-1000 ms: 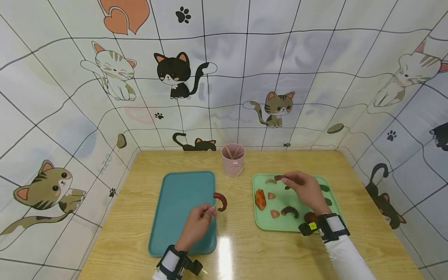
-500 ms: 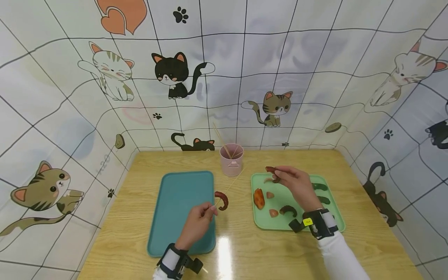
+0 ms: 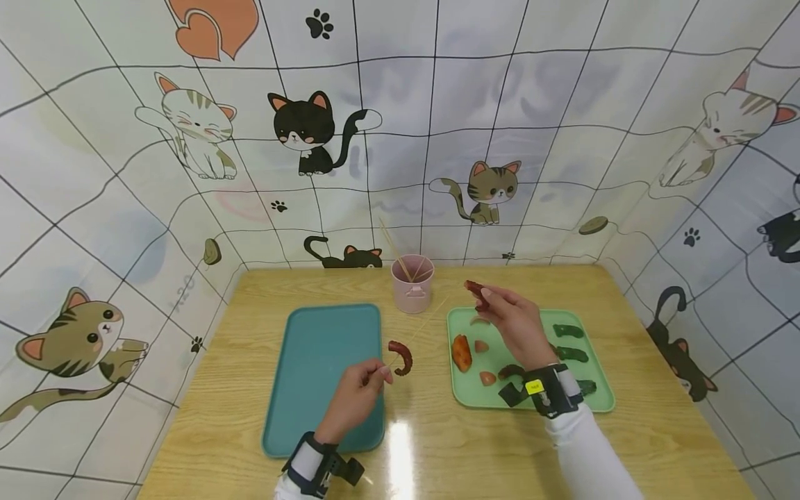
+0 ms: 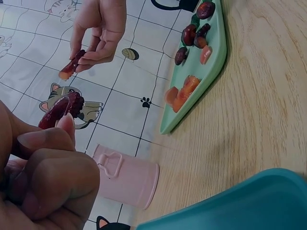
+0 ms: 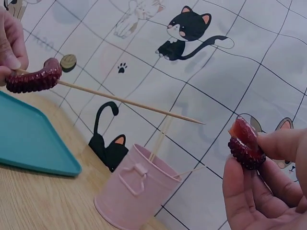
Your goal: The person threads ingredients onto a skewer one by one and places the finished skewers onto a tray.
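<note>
Outside right-wrist view: green tray [image 3: 470, 391]; left hand [image 3: 355, 394] grips skewer [image 5: 129, 102], right hand [image 3: 517, 328] pinches tentacle [image 5: 246, 147].

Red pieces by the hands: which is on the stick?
The curved piece at the left hand, with the stick through it; the other piece, in the right hand, has none.

I can read no word or number for certain. On the dark strap [image 3: 553, 394] at my right wrist, just behind my right hand [image 3: 514, 325], sits a small yellow label [image 3: 534, 387]; its marks are too tiny for me to make out. On the left side of the pale wall covering [image 3: 396, 90], toward the far corner, I see faint blue-grey characters [image 3: 183, 292], too washed out to spell. For signs, the covering bears dark paw prints [image 3: 319, 24] and, high at far left, an orange heart [image 3: 237, 24].
</note>
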{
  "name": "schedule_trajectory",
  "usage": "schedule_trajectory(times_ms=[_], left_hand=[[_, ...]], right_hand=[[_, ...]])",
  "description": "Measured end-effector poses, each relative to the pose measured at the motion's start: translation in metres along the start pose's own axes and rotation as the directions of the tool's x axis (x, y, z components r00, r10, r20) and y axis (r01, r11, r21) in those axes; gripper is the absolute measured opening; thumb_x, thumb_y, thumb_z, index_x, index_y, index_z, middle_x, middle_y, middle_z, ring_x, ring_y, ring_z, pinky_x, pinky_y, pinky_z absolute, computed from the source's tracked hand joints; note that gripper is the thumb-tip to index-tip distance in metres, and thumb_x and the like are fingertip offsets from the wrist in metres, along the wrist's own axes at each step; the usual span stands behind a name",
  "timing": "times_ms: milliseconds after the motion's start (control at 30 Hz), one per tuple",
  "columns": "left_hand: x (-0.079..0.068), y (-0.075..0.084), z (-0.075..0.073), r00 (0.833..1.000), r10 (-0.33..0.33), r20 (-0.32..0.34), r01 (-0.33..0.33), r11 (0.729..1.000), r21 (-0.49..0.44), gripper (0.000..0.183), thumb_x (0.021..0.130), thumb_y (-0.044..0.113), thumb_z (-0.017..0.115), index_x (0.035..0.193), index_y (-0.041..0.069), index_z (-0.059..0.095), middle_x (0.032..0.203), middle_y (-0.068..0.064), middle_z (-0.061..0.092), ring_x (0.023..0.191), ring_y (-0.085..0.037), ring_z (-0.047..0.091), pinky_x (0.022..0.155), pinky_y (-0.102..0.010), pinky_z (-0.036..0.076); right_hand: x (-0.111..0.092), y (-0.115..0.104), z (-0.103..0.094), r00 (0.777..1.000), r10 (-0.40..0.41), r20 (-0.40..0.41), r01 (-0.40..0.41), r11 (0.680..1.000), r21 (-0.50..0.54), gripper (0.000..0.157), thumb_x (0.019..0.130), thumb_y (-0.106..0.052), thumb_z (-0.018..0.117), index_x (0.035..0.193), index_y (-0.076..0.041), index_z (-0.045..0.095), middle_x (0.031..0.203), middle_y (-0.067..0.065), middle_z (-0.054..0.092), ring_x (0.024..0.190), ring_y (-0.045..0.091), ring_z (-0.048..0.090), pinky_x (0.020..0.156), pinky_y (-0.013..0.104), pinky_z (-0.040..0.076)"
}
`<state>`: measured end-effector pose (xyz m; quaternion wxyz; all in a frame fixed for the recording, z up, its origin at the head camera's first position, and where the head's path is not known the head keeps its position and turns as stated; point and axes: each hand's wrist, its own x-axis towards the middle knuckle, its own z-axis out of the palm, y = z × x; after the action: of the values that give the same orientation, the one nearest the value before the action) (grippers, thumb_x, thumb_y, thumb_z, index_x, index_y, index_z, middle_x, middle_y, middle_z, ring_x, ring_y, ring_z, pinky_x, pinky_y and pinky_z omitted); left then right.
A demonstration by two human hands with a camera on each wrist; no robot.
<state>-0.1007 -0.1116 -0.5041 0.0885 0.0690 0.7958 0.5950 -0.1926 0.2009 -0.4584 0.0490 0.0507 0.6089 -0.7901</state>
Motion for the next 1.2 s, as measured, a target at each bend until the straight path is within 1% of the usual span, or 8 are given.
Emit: schedule_trajectory(times_ms=[133, 233, 467, 600, 800, 967, 1067, 1200], left_hand=[[-0.001, 0.002, 0.0, 1.0, 0.0, 0.009, 0.0, 1.0, 0.015, 0.026, 0.108, 0.022, 0.053, 0.091, 0.009, 0.068, 0.061, 0.001, 0.041, 0.046, -0.005, 0.03, 0.048, -0.023, 0.028], [-0.001, 0.005, 0.001, 1.0, 0.002, 0.022, -0.002, 1.0, 0.02, 0.026, 0.108, 0.022, 0.053, 0.091, 0.009, 0.068, 0.062, 0.001, 0.042, 0.046, -0.005, 0.03, 0.048, -0.023, 0.028], [0.0, 0.003, 0.003, 0.999, 0.031, 0.043, -0.032, 0.999, 0.026, 0.028, 0.109, 0.023, 0.051, 0.091, 0.011, 0.069, 0.06, 0.001, 0.04, 0.046, -0.004, 0.03, 0.048, -0.022, 0.029], [0.0, 0.001, 0.003, 0.999, 0.021, 0.041, -0.021, 1.0, 0.002, 0.027, 0.109, 0.022, 0.053, 0.091, 0.01, 0.069, 0.06, 0.002, 0.039, 0.045, -0.004, 0.03, 0.048, -0.022, 0.029], [-0.001, 0.0, 0.004, 0.999, 0.015, 0.036, -0.014, 0.999, -0.032, 0.026, 0.108, 0.022, 0.053, 0.091, 0.009, 0.069, 0.06, 0.002, 0.039, 0.044, -0.005, 0.03, 0.049, -0.022, 0.029], [-0.001, 0.0, 0.004, 0.999, 0.013, 0.043, -0.012, 1.0, -0.028, 0.027, 0.108, 0.024, 0.054, 0.09, 0.009, 0.068, 0.06, 0.001, 0.04, 0.044, -0.005, 0.029, 0.048, -0.022, 0.028], [-0.001, 0.001, 0.005, 0.999, 0.016, 0.044, -0.015, 1.0, -0.021, 0.028, 0.108, 0.024, 0.054, 0.09, 0.007, 0.067, 0.06, 0.001, 0.04, 0.044, -0.005, 0.029, 0.048, -0.022, 0.027], [-0.001, 0.001, 0.005, 0.999, 0.02, 0.04, -0.019, 0.999, -0.027, 0.027, 0.108, 0.023, 0.054, 0.091, 0.006, 0.067, 0.059, 0.002, 0.038, 0.045, -0.005, 0.028, 0.048, -0.022, 0.027]], right_hand=[[0.002, 0.001, 0.008, 1.0, 0.011, 0.004, -0.011, 0.999, 0.046, 0.027, 0.097, -0.023, 0.073, 0.119, -0.009, 0.07, 0.115, 0.001, 0.068, 0.098, 0.012, 0.07, 0.086, 0.024, 0.059], [0.004, 0.004, 0.013, 1.0, 0.019, -0.003, -0.019, 0.997, 0.068, 0.023, 0.097, -0.021, 0.073, 0.116, -0.01, 0.071, 0.114, -0.001, 0.069, 0.098, 0.012, 0.07, 0.086, 0.022, 0.058], [0.002, 0.009, 0.021, 0.999, 0.045, 0.01, -0.045, 0.998, 0.047, 0.035, 0.097, -0.024, 0.072, 0.127, -0.005, 0.065, 0.115, 0.0, 0.069, 0.102, 0.012, 0.071, 0.092, 0.024, 0.057], [0.0, 0.01, 0.023, 0.998, 0.064, 0.014, -0.065, 0.997, 0.043, 0.038, 0.097, -0.024, 0.072, 0.129, -0.005, 0.064, 0.114, -0.001, 0.07, 0.1, 0.009, 0.071, 0.094, 0.024, 0.056], [0.001, 0.012, 0.026, 0.997, 0.073, -0.006, -0.072, 0.996, 0.044, 0.042, 0.097, -0.024, 0.073, 0.132, -0.003, 0.063, 0.111, -0.001, 0.071, 0.099, 0.01, 0.072, 0.093, 0.024, 0.057], [-0.001, 0.014, 0.029, 0.997, 0.083, -0.001, -0.083, 0.996, 0.022, 0.037, 0.097, -0.025, 0.072, 0.128, -0.005, 0.066, 0.105, -0.003, 0.073, 0.094, 0.009, 0.073, 0.092, 0.025, 0.057], [-0.001, 0.016, 0.031, 0.997, 0.078, -0.008, -0.078, 0.997, 0.026, 0.031, 0.097, -0.024, 0.073, 0.122, -0.008, 0.069, 0.102, -0.004, 0.075, 0.092, 0.009, 0.073, 0.09, 0.026, 0.058], [-0.001, 0.021, 0.034, 0.998, 0.058, 0.009, -0.058, 0.998, 0.001, 0.03, 0.098, -0.023, 0.072, 0.122, -0.006, 0.069, 0.103, -0.002, 0.074, 0.093, 0.011, 0.073, 0.091, 0.027, 0.058]])
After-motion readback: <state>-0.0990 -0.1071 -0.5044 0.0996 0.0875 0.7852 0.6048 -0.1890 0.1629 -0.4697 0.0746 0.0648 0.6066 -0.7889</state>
